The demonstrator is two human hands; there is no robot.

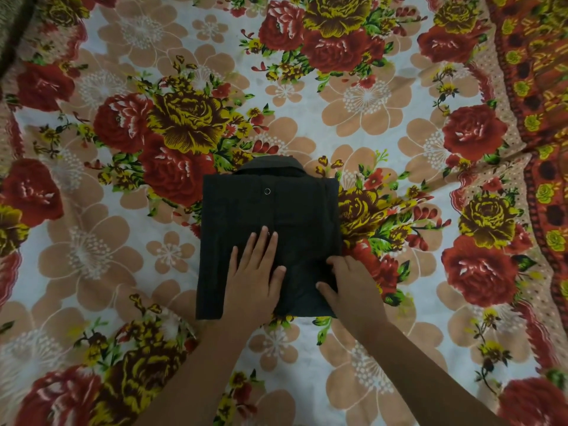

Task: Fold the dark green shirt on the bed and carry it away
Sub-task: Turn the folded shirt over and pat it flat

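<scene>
Head view: one dark green shirt (270, 216), folded into rectangle, mid-bed on floral bedsheet (123, 272). Collar (270, 164) toward far edge, one snap button (267, 191) showing. Left hand (255, 272) flat on shirt, fingers straight, pressing. Right hand (347, 287) at shirt's near right edge, fingers curled, pinching fabric. Orange patterned cloth (541, 87) along bed's right edge. Grey item (12, 26) in far left corner, cut off, unidentifiable.

Illumination is soft, even and moderately dim; shadows are faint. The dark shirt (270, 210) renders nearly black, with little fold detail. Wide-angle distortion curves the bedsheet (92, 256) pattern toward soft edges.
</scene>
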